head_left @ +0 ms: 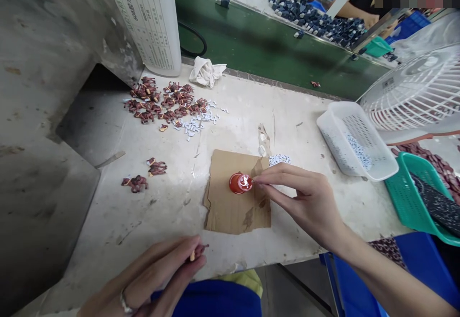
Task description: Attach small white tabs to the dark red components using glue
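My left hand (158, 274) is at the near table edge, fingers pinched on a small dark-red figure (199, 251) whose tip pokes out. My right hand (305, 202) reaches over a torn piece of cardboard (230, 206), its fingertips pinched together at a small red cap (240, 183) holding white glue. Whatever those fingertips hold is too small to make out. A heap of dark-red figures (161, 101) lies at the back left with small white pieces (194, 124) beside it. A few separate figures (143, 177) lie nearer.
A white basket (354, 139) with white pieces and a green basket (424, 192) stand at the right, a white fan (417, 91) behind them. A large white bottle (147, 19) and crumpled cloth (206, 71) are at the back. Beyond a green conveyor (273, 53), another person's hands work.
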Demonstrator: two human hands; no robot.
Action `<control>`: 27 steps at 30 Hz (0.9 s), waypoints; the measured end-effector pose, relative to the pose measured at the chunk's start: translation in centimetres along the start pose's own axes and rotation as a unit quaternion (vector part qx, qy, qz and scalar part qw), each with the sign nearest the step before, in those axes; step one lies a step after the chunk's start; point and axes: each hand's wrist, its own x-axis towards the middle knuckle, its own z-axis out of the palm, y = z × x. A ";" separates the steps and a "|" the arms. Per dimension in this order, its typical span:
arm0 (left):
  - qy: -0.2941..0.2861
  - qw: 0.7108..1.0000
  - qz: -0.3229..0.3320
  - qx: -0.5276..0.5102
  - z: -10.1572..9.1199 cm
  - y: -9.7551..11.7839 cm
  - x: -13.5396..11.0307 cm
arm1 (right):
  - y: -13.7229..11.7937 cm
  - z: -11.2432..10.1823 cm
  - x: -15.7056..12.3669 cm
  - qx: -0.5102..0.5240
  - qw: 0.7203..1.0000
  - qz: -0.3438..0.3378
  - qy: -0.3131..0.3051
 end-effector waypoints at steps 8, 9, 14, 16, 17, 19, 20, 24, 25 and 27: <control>0.112 0.990 -0.078 -0.024 1.3 2.3 1.6 | 0.2 0.1 -0.1 -0.022 1.000 -0.013 0.000; 0.117 0.991 -0.060 -0.015 1.4 2.6 2.0 | 0.2 0.1 -0.2 -0.017 1.000 -0.011 0.002; 0.076 0.997 -0.004 0.005 1.4 4.3 4.3 | -1.3 0.1 -0.8 0.033 0.999 0.013 0.026; 0.093 0.995 0.007 0.025 1.7 4.9 4.7 | -2.5 0.4 -1.3 0.084 0.996 0.027 0.018; 0.106 0.994 0.003 0.036 1.9 5.1 4.8 | -3.1 0.6 -1.5 0.112 0.993 0.033 0.013; 0.125 0.991 -0.010 0.055 2.3 5.4 4.8 | -4.1 1.1 -1.9 0.164 0.986 0.040 0.009; 0.124 0.991 -0.010 0.054 2.5 5.5 4.8 | -4.4 1.4 -2.0 0.185 0.982 0.041 0.009; 0.114 0.993 0.005 0.034 2.6 5.6 4.8 | -4.7 2.3 -2.2 0.236 0.971 0.047 0.003; 0.113 0.993 0.004 0.030 2.6 5.6 4.9 | -4.6 2.4 -2.2 0.239 0.970 0.050 0.001; 0.113 0.993 0.002 0.029 2.5 5.6 5.0 | -4.4 2.4 -2.3 0.240 0.969 0.054 -0.005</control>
